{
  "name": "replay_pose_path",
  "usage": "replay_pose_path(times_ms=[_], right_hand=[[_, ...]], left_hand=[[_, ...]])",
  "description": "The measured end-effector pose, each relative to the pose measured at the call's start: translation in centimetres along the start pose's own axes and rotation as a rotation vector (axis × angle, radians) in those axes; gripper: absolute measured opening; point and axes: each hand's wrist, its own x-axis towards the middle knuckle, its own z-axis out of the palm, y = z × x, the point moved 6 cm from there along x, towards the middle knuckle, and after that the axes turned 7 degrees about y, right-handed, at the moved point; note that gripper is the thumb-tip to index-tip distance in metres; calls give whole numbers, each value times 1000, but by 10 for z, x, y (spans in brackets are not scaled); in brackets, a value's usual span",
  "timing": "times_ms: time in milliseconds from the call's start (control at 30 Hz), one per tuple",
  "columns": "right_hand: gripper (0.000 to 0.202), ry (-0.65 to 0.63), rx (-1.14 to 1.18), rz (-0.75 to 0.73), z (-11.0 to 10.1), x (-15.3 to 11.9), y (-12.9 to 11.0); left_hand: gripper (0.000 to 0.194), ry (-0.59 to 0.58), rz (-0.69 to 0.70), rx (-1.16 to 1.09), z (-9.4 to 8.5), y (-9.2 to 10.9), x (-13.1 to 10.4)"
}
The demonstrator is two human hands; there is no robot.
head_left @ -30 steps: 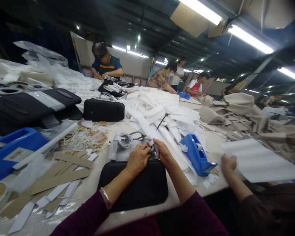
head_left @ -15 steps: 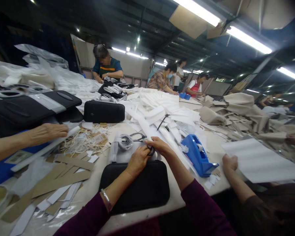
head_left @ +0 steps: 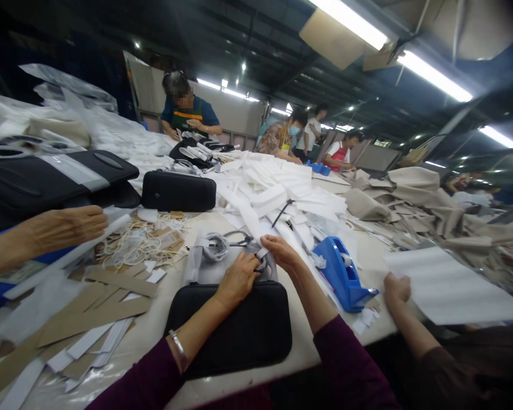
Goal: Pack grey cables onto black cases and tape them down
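Note:
A black zip case lies in front of me, with its far half covered in whitish wrapping. On that wrapping sits a coiled grey cord. My left hand reaches over the case, its fingers closed on the dark grey cord at the right side. Beside it, my right hand pinches a light strip of the same cord between thumb and fingers. The fingertips partly hide what both hands hold.
A blue tape dispenser stands right of the case. Left are cardboard strips and tangled white strings. Black cases and white foam sheets lie behind. Co-workers' hands reach in at left and right.
My right hand has lifted slightly from the left hand, drawing a light strip of the cord upward. My left hand stays on the cord. The view has shifted slightly.

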Motion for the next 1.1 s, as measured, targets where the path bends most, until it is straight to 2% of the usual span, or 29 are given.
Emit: replay_pose_path(times_ms=[233, 433, 800, 900, 1000, 1033, 1100], right_hand=[[38, 88, 46, 23, -2, 16, -1], [33, 192, 77, -9, -7, 26, 5], [32, 350, 4, -155, -8, 35, 9], [30, 395, -74, -239, -13, 24, -2], [22, 493, -143, -380, -10, -2, -30], [19, 530, -175, -453, -2, -14, -42], [14, 559, -243, -624, 26, -42, -63]], left_hand=[[14, -64, -3, 19, 4, -3, 3], [17, -73, 17, 15, 8, -6, 4], [22, -97, 32, -14, 8, -5, 6], [22, -89, 29, -17, 6, -3, 4], [19, -40, 16, -46, 2, -1, 0], [20, -19, 14, -62, 0, -1, -1], [23, 40, 12, -105, -3, 1, -2]])
